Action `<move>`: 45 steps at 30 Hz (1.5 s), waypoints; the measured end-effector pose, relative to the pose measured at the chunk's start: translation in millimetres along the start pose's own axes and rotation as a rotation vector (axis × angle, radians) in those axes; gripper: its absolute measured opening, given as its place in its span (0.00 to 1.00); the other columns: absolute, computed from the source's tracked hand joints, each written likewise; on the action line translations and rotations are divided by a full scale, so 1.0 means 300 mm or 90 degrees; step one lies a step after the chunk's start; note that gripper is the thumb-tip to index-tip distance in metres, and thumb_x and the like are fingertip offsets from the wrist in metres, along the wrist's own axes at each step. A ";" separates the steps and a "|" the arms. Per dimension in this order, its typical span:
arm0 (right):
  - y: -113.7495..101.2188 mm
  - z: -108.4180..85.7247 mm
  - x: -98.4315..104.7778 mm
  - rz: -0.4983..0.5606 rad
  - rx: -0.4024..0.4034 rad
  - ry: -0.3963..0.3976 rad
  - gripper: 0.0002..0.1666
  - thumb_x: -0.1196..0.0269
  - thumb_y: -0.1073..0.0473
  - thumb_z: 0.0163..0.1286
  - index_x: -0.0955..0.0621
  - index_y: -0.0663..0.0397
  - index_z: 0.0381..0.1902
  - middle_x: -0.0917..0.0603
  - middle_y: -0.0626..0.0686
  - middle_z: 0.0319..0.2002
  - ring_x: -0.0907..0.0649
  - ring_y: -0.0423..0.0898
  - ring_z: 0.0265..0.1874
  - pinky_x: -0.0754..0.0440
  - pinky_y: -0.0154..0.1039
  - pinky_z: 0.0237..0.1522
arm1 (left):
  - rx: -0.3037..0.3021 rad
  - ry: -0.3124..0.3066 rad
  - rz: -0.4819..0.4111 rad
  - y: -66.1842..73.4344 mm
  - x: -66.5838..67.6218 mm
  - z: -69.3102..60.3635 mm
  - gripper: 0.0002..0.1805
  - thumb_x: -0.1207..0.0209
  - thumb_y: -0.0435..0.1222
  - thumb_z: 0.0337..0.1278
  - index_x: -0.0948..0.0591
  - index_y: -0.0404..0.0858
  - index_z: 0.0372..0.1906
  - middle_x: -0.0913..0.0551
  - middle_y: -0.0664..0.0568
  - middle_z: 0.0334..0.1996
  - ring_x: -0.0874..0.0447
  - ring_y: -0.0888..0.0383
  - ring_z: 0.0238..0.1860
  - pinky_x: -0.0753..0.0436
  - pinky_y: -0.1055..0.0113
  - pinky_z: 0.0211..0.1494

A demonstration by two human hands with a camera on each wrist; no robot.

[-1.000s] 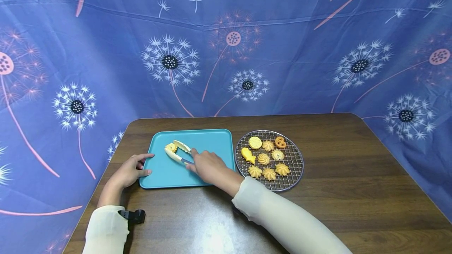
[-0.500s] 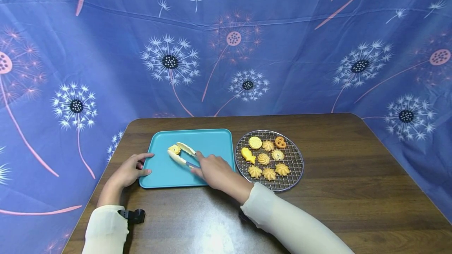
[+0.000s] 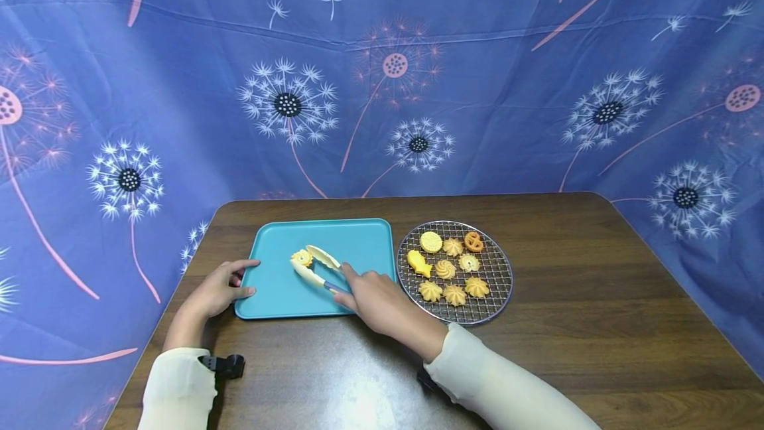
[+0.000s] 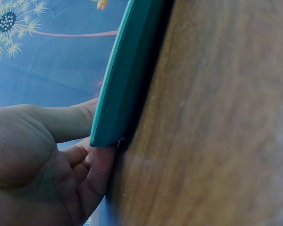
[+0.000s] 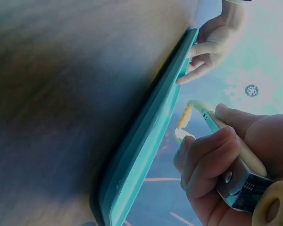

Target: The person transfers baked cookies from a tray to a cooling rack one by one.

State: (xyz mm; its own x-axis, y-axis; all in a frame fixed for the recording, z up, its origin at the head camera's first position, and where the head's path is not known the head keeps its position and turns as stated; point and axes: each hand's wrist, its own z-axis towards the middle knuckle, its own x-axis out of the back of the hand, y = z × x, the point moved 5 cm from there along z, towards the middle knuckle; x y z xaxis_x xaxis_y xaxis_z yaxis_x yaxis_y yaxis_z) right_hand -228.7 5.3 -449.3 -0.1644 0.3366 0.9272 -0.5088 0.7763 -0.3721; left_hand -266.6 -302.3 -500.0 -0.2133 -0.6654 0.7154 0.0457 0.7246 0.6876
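Observation:
My right hand [image 3: 382, 300] holds a pair of tongs [image 3: 316, 277] with cream tips and a blue-grey handle. Between the tong tips is a round pale-yellow cookie [image 3: 302, 258]. In the right wrist view the cookie [image 5: 184, 116] shows above the rim of the teal tray [image 5: 146, 146], with a gap below it. My left hand [image 3: 219, 287] grips the left edge of the tray [image 3: 268, 304]. The left wrist view has its thumb over the rim and the curled fingers [image 4: 99, 172] at the underside of the tray [image 4: 118, 94].
Right of the tray stands a round wire rack [image 3: 497, 290] bearing several cookies, among them a fish-shaped one [image 3: 419, 263] and a pretzel [image 3: 473, 241]. Both lie on a brown wooden table [image 3: 597, 297]. A blue dandelion-print cloth [image 3: 507, 111] hangs behind.
The tongs and the cookie in them have moved right and slightly towards the near side over the tray. My left hand and the tray have stayed in place.

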 end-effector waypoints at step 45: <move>0.167 -0.281 0.102 0.011 -0.052 0.121 0.39 0.34 0.45 0.73 0.28 0.58 0.74 0.12 0.62 0.46 0.11 0.56 0.39 0.15 0.51 0.38 | 0.003 -0.004 -0.016 -0.005 0.003 0.006 0.31 0.33 0.27 0.63 0.28 0.28 0.70 0.27 0.35 0.48 0.28 0.48 0.41 0.27 0.58 0.40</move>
State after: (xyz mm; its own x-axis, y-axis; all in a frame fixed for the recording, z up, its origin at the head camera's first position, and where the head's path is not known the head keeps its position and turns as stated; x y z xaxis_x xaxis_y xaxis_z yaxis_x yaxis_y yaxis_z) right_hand -188.1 99.3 -443.2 -0.0063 0.4395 0.8982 -0.4361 0.8071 -0.3980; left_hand -268.6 -303.6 -500.5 -0.2209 -0.6821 0.6971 0.0359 0.7086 0.7047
